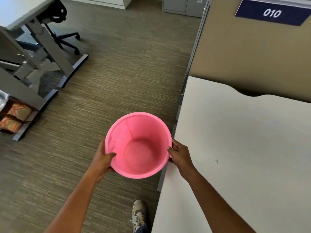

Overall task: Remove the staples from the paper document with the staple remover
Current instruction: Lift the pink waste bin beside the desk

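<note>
A person stands on the carpet (104, 84) beside the left edge of a white desk (244, 148), carrying a pink bucket (138, 145) in both hands above the floor, close to that edge but not over the desktop. The left hand (101, 159) clasps the bucket's left rim, thumb hooked over the lip and inside, the other fingers out of sight under the wall; the right hand (179, 154) clasps the right rim the same way, thumb tip on the lip and palm against the outside. Both hands are therefore closed on the bucket, one on each side, which keeps the mouth level and facing up. The bucket is empty as far as its smooth interior shows. I judge that it is being brought as a catch-all for pulled staples, so holding it near the desk edge makes sense: it could go down on the floor at the foot of the desk or up on the desktop. The paper document and the staple remover are not in view; the visible desktop carries only a tiny dark speck (217, 161) near the middle, too small to identify. One shoe (139, 214) shows below, close to the desk's near-left corner. A partition (252, 56) with a blue "010" sign (271, 12) backs the desk's far edge, and another desk frame (42, 52) stands well apart across the aisle.
</note>
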Motion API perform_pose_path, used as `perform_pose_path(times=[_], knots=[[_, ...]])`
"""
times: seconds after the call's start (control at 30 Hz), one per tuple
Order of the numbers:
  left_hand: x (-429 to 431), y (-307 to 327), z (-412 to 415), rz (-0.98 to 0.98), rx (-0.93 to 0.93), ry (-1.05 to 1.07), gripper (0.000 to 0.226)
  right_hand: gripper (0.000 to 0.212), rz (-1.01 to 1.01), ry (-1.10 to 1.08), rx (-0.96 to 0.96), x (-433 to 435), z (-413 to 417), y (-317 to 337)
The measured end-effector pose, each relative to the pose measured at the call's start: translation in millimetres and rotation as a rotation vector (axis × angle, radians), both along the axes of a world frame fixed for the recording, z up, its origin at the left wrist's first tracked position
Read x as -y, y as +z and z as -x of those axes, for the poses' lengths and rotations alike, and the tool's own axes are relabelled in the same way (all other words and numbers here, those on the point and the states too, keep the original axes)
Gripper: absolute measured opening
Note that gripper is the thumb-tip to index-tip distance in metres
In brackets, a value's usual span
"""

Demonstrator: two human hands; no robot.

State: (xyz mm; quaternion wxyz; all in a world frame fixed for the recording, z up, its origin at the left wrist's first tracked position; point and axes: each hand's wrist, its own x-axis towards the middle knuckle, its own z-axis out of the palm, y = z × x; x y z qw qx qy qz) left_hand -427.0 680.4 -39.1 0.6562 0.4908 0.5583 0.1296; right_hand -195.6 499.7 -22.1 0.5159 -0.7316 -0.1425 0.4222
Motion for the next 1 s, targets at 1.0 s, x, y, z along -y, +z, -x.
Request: perform_pose_path(times=[1.0], knots=[[-3.5,-53.0,-14.3,-0.130,-0.247,-0.064,0.080,0.103,0.811,0.234,1.017,162.6,-56.7,-61.5]])
